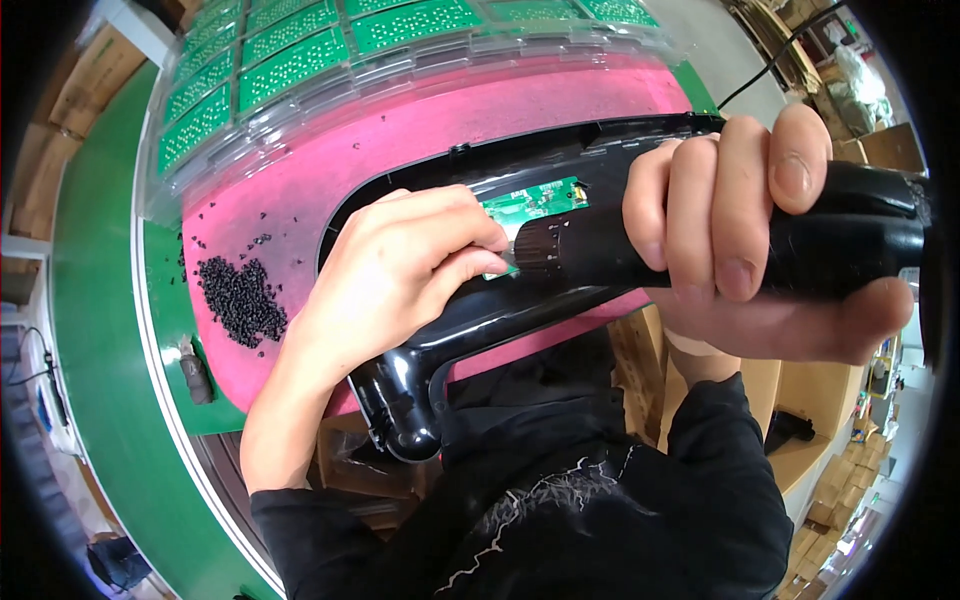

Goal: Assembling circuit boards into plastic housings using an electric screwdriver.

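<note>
My right hand (pixel 715 215) wraps round a thick black electric screwdriver (pixel 600 235) with a ribbed ring near its nose. The tool lies almost level, its nose pointing left. At that nose the thumb and forefinger of my left hand (pixel 395 265) are pinched together; whatever they hold is hidden. Behind the fingers and the tool is a green circuit board (pixel 535 203), set inside a long black plastic housing (pixel 460 330). The housing rests on a pink mat (pixel 330 175), and a short black arm of it sticks out toward me.
A heap of small black screws (pixel 240 300) lies on the mat's left, some scattered round it. Clear plastic trays (pixel 330 100) of green boards stand along the back. A small dark grey object (pixel 195 375) is at the left edge. An open cardboard box (pixel 805 400) stands at the right.
</note>
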`<state>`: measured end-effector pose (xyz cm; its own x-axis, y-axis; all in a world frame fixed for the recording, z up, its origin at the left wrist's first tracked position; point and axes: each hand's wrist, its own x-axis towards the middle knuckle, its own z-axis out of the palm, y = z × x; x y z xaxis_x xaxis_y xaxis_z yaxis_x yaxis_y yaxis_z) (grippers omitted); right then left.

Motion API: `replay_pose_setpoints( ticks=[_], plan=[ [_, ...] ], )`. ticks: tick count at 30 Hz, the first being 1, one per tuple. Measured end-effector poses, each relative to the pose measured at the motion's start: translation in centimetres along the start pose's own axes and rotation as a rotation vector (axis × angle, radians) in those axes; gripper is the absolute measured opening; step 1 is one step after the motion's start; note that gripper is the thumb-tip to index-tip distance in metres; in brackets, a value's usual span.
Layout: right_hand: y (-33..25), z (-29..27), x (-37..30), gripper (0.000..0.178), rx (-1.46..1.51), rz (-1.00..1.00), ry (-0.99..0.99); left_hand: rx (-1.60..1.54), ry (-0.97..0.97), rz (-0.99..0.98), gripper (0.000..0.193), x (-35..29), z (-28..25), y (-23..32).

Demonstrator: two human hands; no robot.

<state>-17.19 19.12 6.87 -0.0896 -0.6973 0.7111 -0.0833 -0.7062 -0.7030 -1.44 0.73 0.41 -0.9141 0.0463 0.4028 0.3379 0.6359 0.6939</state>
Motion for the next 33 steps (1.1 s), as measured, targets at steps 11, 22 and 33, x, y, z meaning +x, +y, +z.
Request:
replay_pose_setpoints(
  ticks=[11, 22, 33],
  plan=[
    [-0.2, -0.8, -2.0, 0.061, -0.16, 0.173, 0.417, 0.244, -0.128, -0.243, 0.057, 0.0, 0.3, 1.1],
    [0.8, -0.7, -2.2, 0.062, -0.339, 0.335, 0.413, 0.315, -0.21, -0.252, 0.054, 0.1, 0.1, 1.5],
    [0.8, -2.6, -2.5, 0.06, 0.042, 0.36, 0.614, 0.267, -0.086, -0.166, 0.044, 0.4, -0.1, 1.4]
  ],
)
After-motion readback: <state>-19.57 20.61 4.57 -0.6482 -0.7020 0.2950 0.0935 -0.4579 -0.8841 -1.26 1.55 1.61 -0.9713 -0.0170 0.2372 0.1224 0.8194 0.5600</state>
